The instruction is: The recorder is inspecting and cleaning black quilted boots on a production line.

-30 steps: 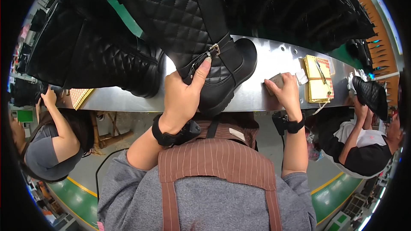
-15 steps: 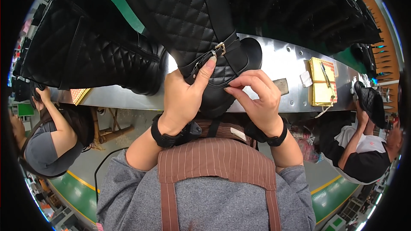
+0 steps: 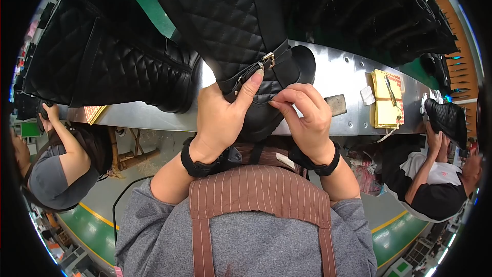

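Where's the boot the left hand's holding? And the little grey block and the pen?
Held boot [image 3: 230,31]: head view, on its quilted shaft.
Grey block [image 3: 336,104]: head view, on its flat face.
Pen [image 3: 390,90]: head view, on its barrel.

Black quilted boot [image 3: 205,20], seen from above and held aslant. The tall shaft [image 3: 220,5], stitched in diamonds, rises to the upper left and is cut off by the rim of the view; a smooth vertical band [image 3: 267,13] runs down its right side. The ankle strap [image 3: 280,51] crosses obliquely, its metal buckle [image 3: 269,60] fastened, with small metal fittings farther left. Below lies a small quilted panel [image 3: 264,87]; a smooth, rounded section [image 3: 306,66] projects right, over the steel workbench [image 3: 353,84]. The dark lower end is partly hidden.
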`<state>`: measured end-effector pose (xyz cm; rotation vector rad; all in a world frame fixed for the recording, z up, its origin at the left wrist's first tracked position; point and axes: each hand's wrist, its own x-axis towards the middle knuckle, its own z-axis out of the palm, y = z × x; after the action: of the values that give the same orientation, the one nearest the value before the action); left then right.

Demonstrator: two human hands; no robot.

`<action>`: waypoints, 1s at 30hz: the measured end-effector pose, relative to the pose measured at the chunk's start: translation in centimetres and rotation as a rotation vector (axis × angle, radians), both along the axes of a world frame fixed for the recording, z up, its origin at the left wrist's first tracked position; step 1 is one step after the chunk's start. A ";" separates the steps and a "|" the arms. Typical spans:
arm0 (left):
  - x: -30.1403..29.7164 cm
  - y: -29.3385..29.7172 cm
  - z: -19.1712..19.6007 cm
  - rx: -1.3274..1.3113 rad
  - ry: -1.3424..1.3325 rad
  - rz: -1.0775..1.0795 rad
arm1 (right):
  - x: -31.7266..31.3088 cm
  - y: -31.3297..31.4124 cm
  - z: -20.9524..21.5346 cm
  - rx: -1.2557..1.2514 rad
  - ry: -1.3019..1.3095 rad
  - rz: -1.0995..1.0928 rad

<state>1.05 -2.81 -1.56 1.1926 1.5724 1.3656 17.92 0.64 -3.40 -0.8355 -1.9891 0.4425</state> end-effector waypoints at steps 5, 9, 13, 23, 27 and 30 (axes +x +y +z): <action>0.1 -0.3 0.2 -0.032 -0.013 -0.026 | -0.1 0.2 -0.5 0.104 -0.117 0.032; -0.1 -0.4 0.0 -0.054 -0.008 -0.029 | 0.4 0.6 -1.4 0.096 -0.206 0.077; -0.3 -0.3 -0.3 0.000 -0.023 -0.003 | 3.2 2.7 -1.7 0.244 -0.067 -0.247; -0.4 -0.6 -1.7 0.133 -0.008 0.076 | 8.6 1.2 -3.9 -0.249 0.085 -0.359; -2.9 -2.1 -2.8 0.129 0.283 0.139 | 6.4 2.4 -2.2 -0.234 0.116 -0.291; -4.9 -3.1 -3.8 0.227 0.491 0.282 | 2.8 3.3 -0.1 -0.223 0.122 0.046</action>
<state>-3.84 -5.95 -5.40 1.5788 2.0276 1.5395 20.75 3.96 -3.48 -0.8796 -1.8716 0.7351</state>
